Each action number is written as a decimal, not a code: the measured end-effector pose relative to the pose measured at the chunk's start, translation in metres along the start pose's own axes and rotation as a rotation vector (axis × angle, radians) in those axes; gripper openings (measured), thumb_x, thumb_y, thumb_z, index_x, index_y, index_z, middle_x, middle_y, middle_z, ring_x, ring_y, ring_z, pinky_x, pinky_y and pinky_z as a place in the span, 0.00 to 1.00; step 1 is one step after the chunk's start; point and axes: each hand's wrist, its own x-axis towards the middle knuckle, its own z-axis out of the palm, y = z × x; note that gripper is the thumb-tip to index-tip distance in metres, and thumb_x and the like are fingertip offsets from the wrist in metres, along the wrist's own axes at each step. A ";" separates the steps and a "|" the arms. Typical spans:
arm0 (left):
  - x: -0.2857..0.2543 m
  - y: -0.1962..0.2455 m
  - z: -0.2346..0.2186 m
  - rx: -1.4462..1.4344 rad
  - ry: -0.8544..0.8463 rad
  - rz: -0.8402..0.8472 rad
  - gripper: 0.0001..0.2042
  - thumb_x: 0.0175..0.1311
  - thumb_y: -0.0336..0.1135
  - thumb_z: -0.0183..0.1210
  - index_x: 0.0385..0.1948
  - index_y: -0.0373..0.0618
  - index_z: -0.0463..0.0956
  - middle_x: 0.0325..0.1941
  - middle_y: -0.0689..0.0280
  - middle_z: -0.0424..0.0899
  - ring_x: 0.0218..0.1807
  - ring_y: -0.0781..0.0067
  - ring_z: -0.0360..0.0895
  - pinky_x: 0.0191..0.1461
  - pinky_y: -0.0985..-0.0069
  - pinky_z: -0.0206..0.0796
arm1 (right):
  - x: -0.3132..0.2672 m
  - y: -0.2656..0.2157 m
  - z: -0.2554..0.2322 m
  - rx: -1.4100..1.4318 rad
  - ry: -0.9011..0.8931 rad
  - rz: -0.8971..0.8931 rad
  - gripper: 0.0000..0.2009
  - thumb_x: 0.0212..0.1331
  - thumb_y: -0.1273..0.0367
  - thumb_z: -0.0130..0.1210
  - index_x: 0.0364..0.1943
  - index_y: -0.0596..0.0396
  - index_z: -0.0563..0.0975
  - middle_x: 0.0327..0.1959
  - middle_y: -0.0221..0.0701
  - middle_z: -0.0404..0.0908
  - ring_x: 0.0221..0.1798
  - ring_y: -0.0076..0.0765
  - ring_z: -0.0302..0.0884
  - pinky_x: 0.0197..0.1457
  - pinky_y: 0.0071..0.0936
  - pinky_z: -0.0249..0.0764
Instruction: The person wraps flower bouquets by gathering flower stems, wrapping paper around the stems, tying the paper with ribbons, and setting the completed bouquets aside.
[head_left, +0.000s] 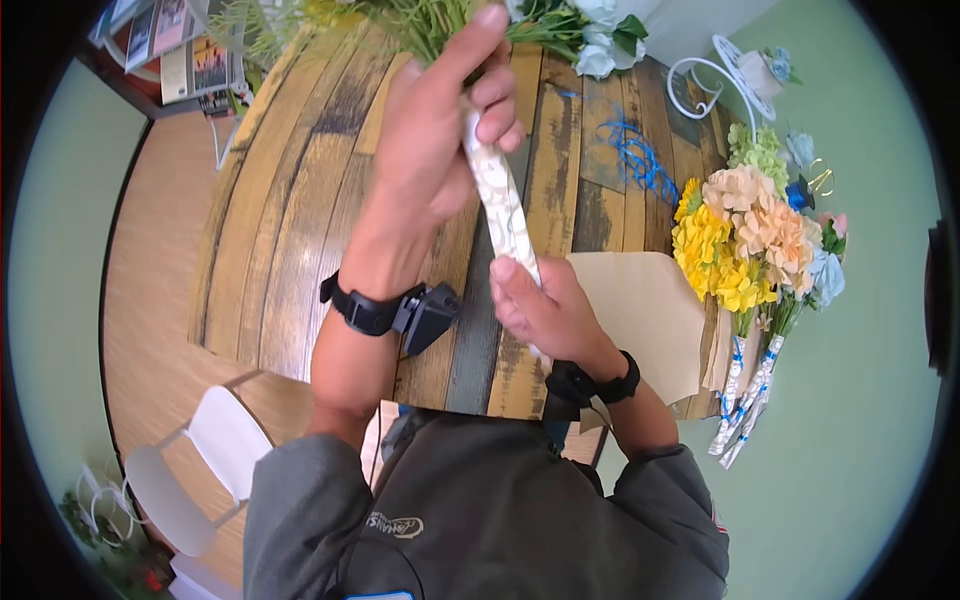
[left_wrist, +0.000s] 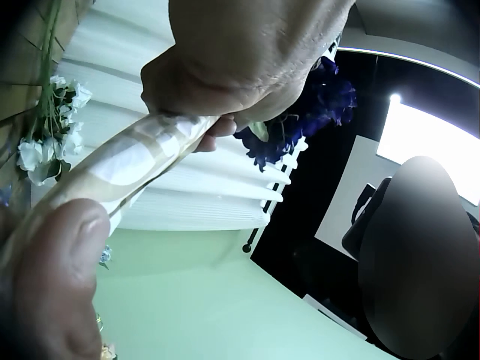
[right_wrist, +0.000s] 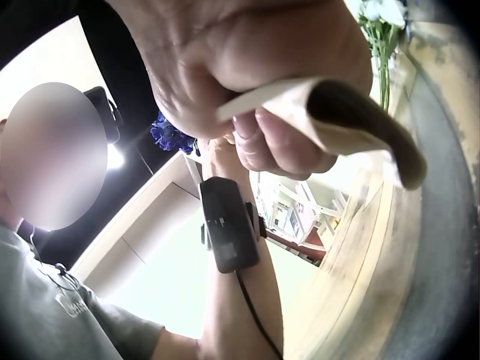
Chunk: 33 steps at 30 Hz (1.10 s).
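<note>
A bouquet wrapped in white-and-tan patterned paper point(head_left: 497, 190) slants across the middle of the head view, its green stems point(head_left: 425, 32) and blooms partly cut off at the top. My left hand point(head_left: 435, 130) grips it at the upper end of the wrap, just under the greenery. Lower down, my right hand point(head_left: 545, 308) holds the paper with thumb and fingers round it. In the right wrist view, the rolled paper's hollow lower end point(right_wrist: 330, 120) sticks out past the right hand point(right_wrist: 262, 52). Dark blue-purple flowers point(left_wrist: 307, 112) show behind the left hand point(left_wrist: 232, 67).
On the plank table point(head_left: 280, 210), white flowers point(head_left: 605, 45) lie at the back and curled blue ribbon point(head_left: 640, 160) at the right. Finished-looking yellow and peach bouquets point(head_left: 740, 230) rest at the right edge beside brown paper point(head_left: 640, 310). A white metal stand point(head_left: 715, 80) is behind.
</note>
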 end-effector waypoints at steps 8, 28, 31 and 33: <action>0.006 -0.014 0.001 -0.568 -0.585 -0.030 0.24 0.77 0.55 0.41 0.52 0.40 0.69 0.28 0.64 0.73 0.18 0.74 0.71 0.21 0.74 0.74 | -0.003 -0.016 -0.005 0.401 -0.332 0.105 0.22 0.76 0.51 0.40 0.27 0.53 0.67 0.15 0.20 0.56 0.14 0.15 0.48 0.16 0.18 0.45; -0.008 -0.013 0.017 -0.145 -0.212 -0.157 0.21 0.75 0.44 0.49 0.16 0.54 0.61 0.08 0.77 0.55 0.05 0.86 0.49 0.06 0.84 0.42 | -0.015 0.026 -0.004 0.107 -0.024 -0.041 0.23 0.70 0.50 0.52 0.24 0.52 0.67 0.15 0.20 0.63 0.15 0.15 0.57 0.17 0.18 0.57; -0.009 -0.012 0.020 -0.167 -0.239 -0.189 0.20 0.74 0.41 0.49 0.16 0.53 0.61 0.07 0.77 0.56 0.04 0.85 0.50 0.06 0.83 0.43 | -0.020 0.029 -0.009 0.089 -0.043 -0.017 0.26 0.69 0.47 0.52 0.22 0.53 0.69 0.15 0.21 0.65 0.16 0.16 0.60 0.19 0.20 0.59; -0.011 -0.012 0.022 -0.171 -0.245 -0.211 0.20 0.74 0.41 0.48 0.15 0.53 0.62 0.07 0.77 0.56 0.04 0.85 0.50 0.06 0.83 0.44 | -0.026 0.030 -0.010 0.068 -0.048 -0.003 0.28 0.68 0.45 0.51 0.21 0.55 0.71 0.14 0.22 0.67 0.18 0.17 0.63 0.21 0.22 0.61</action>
